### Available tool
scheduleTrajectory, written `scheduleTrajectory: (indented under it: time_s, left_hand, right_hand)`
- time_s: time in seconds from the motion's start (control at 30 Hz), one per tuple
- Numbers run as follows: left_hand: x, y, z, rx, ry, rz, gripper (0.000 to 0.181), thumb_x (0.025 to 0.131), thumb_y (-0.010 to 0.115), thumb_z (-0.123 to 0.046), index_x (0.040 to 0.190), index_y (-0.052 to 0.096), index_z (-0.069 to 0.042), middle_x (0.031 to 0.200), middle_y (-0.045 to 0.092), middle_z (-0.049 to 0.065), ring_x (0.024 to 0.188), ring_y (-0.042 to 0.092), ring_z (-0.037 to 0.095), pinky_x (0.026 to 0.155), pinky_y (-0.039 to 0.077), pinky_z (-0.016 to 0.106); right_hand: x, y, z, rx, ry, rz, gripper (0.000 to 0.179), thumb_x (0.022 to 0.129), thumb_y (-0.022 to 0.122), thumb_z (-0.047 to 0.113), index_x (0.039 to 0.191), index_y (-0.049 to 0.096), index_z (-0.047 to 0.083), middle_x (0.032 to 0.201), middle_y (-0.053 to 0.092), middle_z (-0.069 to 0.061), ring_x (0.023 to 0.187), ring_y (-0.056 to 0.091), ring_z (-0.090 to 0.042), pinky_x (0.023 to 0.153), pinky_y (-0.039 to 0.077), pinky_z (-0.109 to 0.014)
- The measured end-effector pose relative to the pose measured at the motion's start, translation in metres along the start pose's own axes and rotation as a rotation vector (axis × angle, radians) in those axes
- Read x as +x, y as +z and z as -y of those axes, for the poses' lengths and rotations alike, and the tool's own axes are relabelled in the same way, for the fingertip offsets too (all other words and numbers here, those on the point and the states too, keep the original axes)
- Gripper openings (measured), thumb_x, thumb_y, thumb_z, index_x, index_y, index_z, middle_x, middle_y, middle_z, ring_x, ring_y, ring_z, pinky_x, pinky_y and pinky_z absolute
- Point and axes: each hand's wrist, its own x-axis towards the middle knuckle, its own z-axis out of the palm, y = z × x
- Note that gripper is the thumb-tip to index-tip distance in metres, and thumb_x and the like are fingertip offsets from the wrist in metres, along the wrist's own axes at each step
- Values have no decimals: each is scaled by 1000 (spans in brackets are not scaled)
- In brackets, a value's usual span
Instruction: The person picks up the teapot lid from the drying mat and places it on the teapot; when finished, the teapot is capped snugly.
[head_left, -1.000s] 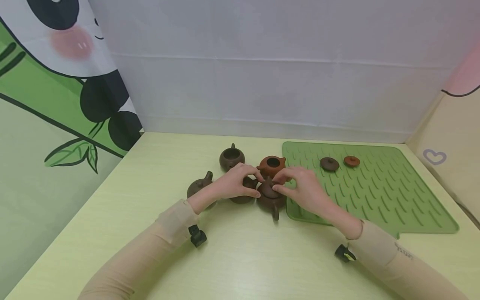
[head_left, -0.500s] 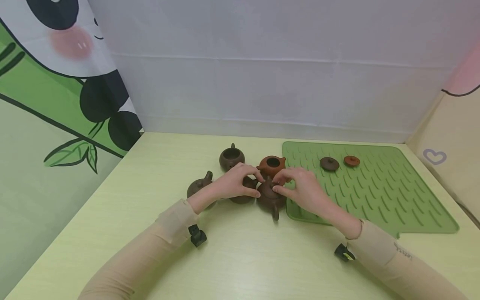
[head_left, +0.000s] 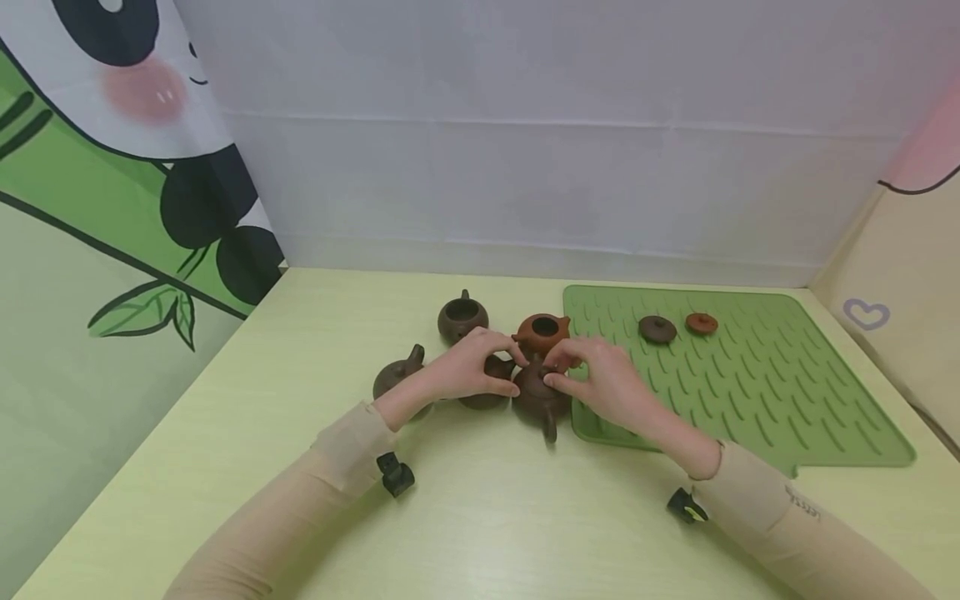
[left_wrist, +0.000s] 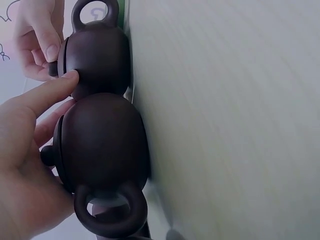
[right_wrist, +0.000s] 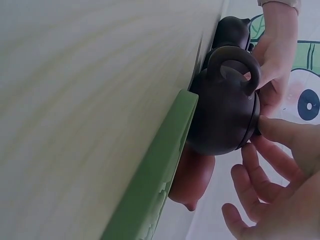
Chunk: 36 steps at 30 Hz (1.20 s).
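A dark brown teapot [head_left: 546, 410] stands at the left edge of the green mat, its handle toward me. My left hand [head_left: 471, 367] holds its left side between thumb and fingers. The lid [head_left: 534, 382] sits on this teapot, and my right hand [head_left: 611, 377] pinches its knob with thumb and forefinger. In the right wrist view the other fingers of that hand lie loosely bent beside the teapot [right_wrist: 225, 112]. Another lidded dark teapot [left_wrist: 105, 140] is under my left palm, close against the first one. In the head view my left hand partly hides it.
A reddish-brown teapot [head_left: 542, 333] and a dark one [head_left: 462, 320], both lidless, stand behind my hands. A further dark teapot [head_left: 393, 375] is partly behind my left wrist. Two loose lids, one dark [head_left: 657, 330] and one reddish [head_left: 702, 323], lie on the green mat [head_left: 735, 400].
Both hands keep their places at the teapot and its lid. Only the head view has shifted slightly.
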Motion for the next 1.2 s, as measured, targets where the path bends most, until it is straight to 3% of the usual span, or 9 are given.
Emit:
scheduleTrajectory:
  time_s: [0.23, 0.43, 0.7, 0.97, 1.2]
  left_hand:
    - [1, -4, 2, 23, -6, 18, 33, 84, 79, -30, 113, 69, -16, 117, 71, -2, 122, 55, 22, 112, 32, 45]
    - [4, -19, 0, 19, 17, 17, 35, 86, 78, -24, 116, 68, -10, 117, 71, 4, 116, 60, 25, 108, 37, 45]
    - [9, -46, 2, 24, -77, 53, 41, 87, 76, -24, 125, 65, -11, 129, 66, 5, 127, 56, 25, 109, 42, 43]
    - [12, -74, 18, 26, -142, 54, 50, 90, 71, -16, 138, 58, -11, 141, 59, 7, 134, 51, 28, 113, 40, 45]
    - [11, -88, 42, 44, -211, 85, 61, 90, 71, -16, 146, 48, -12, 151, 49, 9, 134, 49, 37, 109, 42, 53]
  right_hand:
    - [0, 0, 0, -5, -1, 1, 10, 87, 76, 23, 94, 70, 21, 85, 69, 8, 91, 67, -22, 85, 45, -47]
    - [1, 0, 0, 2, -5, 1, 9, 87, 76, 21, 94, 70, 21, 85, 68, 8, 90, 67, -21, 84, 46, -44]
    - [1, 1, -1, 15, -14, -11, 10, 86, 77, 20, 94, 70, 20, 85, 69, 7, 87, 67, -18, 81, 48, -40]
    - [1, 1, -2, 23, -10, -12, 11, 86, 77, 20, 95, 70, 20, 85, 69, 7, 87, 67, -17, 83, 48, -41]
    - [0, 1, -1, 17, -2, -2, 11, 87, 76, 21, 95, 70, 21, 86, 69, 7, 90, 66, -21, 84, 46, -42]
